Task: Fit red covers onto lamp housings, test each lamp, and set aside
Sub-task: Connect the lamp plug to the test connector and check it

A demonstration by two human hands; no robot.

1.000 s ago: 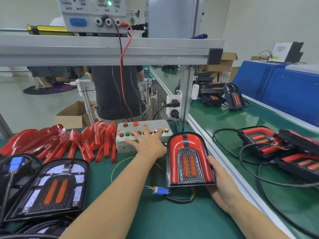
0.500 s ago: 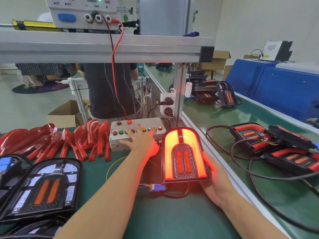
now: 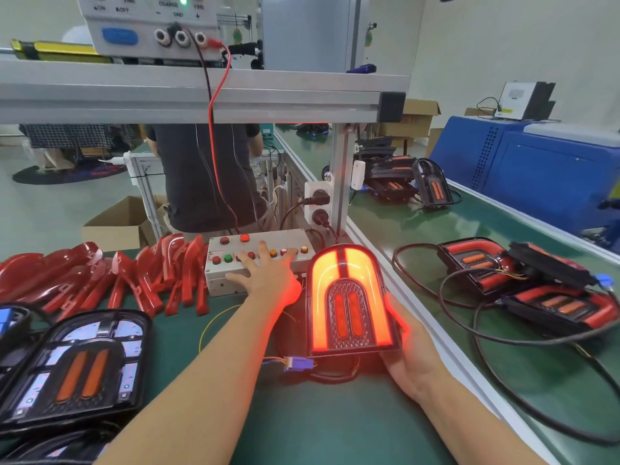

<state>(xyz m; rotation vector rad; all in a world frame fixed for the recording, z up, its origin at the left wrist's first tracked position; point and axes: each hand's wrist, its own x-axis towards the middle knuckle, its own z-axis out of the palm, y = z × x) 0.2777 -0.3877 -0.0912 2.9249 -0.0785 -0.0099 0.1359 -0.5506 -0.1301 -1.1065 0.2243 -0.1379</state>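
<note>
A lamp with its red cover fitted [image 3: 349, 300] stands tilted up in front of me, glowing bright red-orange around its arch. My right hand [image 3: 411, 350] holds it by its right edge and underside. My left hand [image 3: 268, 273] lies flat on the grey button box [image 3: 255, 256], fingers spread over the coloured buttons. A blue connector [image 3: 298, 363] with thin wires plugs in below the lamp. Loose red covers [image 3: 110, 276] lie heaped at the left. An uncovered lamp housing [image 3: 77, 367] sits at the near left.
Covered lamps [image 3: 523, 280] with black cables lie on the green conveyor belt at the right. More lamps [image 3: 412, 182] stand farther back. An aluminium shelf [image 3: 201, 95] with a power supply [image 3: 151, 25] hangs overhead. A person in a dark shirt [image 3: 204, 176] stands behind the bench.
The lamp was dark a second ago and has lit up red, staying lit now. My left hand stays on the button box and my right hand keeps holding the lamp.
</note>
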